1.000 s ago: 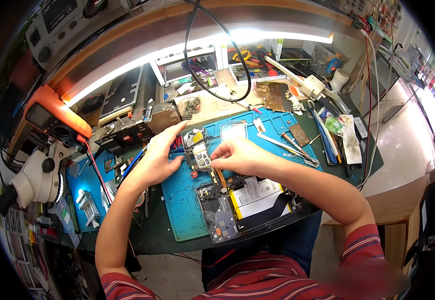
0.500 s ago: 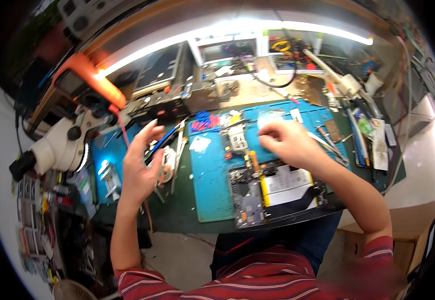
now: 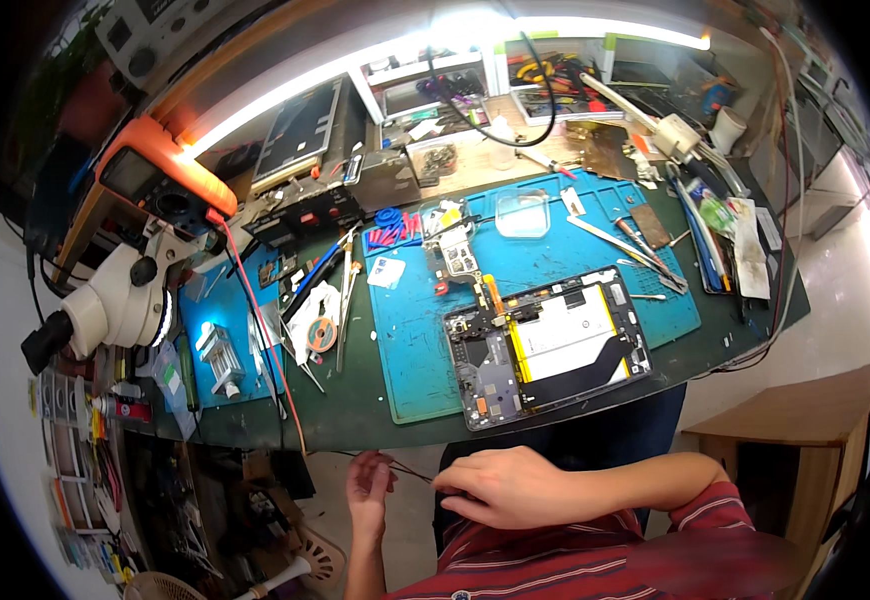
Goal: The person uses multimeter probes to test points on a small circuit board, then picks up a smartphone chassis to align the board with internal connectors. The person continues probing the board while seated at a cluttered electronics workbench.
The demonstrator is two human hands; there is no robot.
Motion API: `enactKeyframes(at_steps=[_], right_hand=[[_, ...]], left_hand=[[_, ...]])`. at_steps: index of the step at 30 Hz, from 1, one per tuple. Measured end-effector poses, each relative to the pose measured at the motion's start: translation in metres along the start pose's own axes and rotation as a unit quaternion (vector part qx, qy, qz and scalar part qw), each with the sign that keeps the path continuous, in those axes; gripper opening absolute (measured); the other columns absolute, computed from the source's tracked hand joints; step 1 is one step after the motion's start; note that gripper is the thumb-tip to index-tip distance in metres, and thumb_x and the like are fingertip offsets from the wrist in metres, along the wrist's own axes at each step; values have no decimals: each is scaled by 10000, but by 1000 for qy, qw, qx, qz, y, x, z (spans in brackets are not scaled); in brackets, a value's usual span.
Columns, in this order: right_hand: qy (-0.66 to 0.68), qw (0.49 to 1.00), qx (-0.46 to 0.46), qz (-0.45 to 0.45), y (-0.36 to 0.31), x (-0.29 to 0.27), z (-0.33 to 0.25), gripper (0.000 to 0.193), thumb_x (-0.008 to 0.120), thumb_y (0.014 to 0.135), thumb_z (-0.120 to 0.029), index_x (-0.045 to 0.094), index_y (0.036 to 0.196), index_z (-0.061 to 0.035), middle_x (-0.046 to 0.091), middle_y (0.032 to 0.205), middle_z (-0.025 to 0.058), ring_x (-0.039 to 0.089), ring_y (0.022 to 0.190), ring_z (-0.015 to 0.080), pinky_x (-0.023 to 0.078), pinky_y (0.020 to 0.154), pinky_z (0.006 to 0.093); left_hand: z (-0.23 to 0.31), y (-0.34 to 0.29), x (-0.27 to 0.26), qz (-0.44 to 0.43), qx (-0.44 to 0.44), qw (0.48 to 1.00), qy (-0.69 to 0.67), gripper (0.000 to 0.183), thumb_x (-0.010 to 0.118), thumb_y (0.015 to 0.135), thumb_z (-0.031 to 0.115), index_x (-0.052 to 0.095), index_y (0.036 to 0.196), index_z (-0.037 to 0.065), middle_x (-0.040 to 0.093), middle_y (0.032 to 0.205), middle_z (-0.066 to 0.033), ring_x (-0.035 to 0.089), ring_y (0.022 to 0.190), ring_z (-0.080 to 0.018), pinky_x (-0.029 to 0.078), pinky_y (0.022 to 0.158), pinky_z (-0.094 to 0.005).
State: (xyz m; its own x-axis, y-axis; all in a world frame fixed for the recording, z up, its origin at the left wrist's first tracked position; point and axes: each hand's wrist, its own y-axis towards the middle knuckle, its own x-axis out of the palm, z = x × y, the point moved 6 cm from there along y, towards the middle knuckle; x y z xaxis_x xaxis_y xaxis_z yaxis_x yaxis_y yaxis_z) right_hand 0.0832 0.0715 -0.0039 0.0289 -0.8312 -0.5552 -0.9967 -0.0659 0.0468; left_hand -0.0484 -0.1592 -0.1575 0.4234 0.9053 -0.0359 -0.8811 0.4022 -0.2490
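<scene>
Both my hands are below the bench's front edge, in front of my body. My left hand (image 3: pixel 370 487) has loosely curled fingers, with a gap at the thumb and nothing visible held. A thin dark red cable (image 3: pixel 410 470) passes close by its fingertips; I cannot tell whether they touch. My right hand (image 3: pixel 507 487) reaches across my lap with bent fingers slightly apart, and I see nothing in it. On the bench above them lies an opened tablet (image 3: pixel 555 348), its white battery and dark boards exposed. An orange flex cable (image 3: pixel 493 293) leads from it toward a metal board holder (image 3: pixel 454 250).
A blue work mat (image 3: pixel 410 370) lies under the tablet. Tweezers (image 3: pixel 645 262) and a clear plastic box (image 3: pixel 523 214) rest on it. At left stand a microscope (image 3: pixel 115 300) and an orange multimeter (image 3: pixel 167 180); a red lead (image 3: pixel 255 310) hangs over the bench edge.
Both hands have come down from above the bench to below its front edge. My right hand has swung left across my body. The tablet and tools stay in place.
</scene>
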Motion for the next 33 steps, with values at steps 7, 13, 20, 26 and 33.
enactKeyframes(at_steps=[7, 13, 20, 26, 33], right_hand=[[-151, 974, 118, -121, -5, 136, 109, 616, 744, 818, -398, 573, 1290, -41, 620, 1246, 145, 496, 1288, 302, 379, 1063, 468], [-167, 972, 43, -160, -5, 148, 118, 524, 742, 798, -373, 647, 1226, -87, 638, 1230, 100, 521, 1245, 284, 339, 1065, 462], [-222, 965, -54, -125, -2, 155, 106, 171, 618, 812, -217, 737, 839, -96, 668, 1051, 71, 588, 1099, 261, 466, 908, 416], [-227, 966, -108, -56, -16, 127, 88, 208, 568, 864, -210, 658, 1012, -94, 640, 939, 79, 639, 974, 275, 529, 783, 411], [-166, 971, -166, 40, -45, 54, 0, 152, 568, 869, -168, 565, 967, -52, 579, 843, 58, 640, 810, 213, 516, 656, 317]], left_hand=[[-26, 9, -18, 145, -46, 983, -105, 583, 609, 915, 12, 375, 1442, 98, 562, 1072, -53, 553, 832, -121, 471, 671, -272], [-40, 1, 21, -216, -189, 953, -96, 431, 659, 912, 69, 551, 1329, 57, 579, 1021, -29, 546, 776, -131, 463, 692, -289], [-66, -2, -26, 266, 140, 950, 83, 448, 681, 900, 85, 432, 1268, 29, 484, 1119, -97, 528, 943, -192, 474, 798, -332], [-83, 5, -16, 92, -126, 982, -103, 511, 660, 941, 93, 389, 1370, 29, 504, 1297, -137, 559, 1116, -248, 450, 969, -392], [-4, -53, -14, 184, 224, 919, 269, 404, 622, 966, 94, 418, 1302, 0, 549, 1158, -136, 589, 1003, -223, 492, 858, -336]])
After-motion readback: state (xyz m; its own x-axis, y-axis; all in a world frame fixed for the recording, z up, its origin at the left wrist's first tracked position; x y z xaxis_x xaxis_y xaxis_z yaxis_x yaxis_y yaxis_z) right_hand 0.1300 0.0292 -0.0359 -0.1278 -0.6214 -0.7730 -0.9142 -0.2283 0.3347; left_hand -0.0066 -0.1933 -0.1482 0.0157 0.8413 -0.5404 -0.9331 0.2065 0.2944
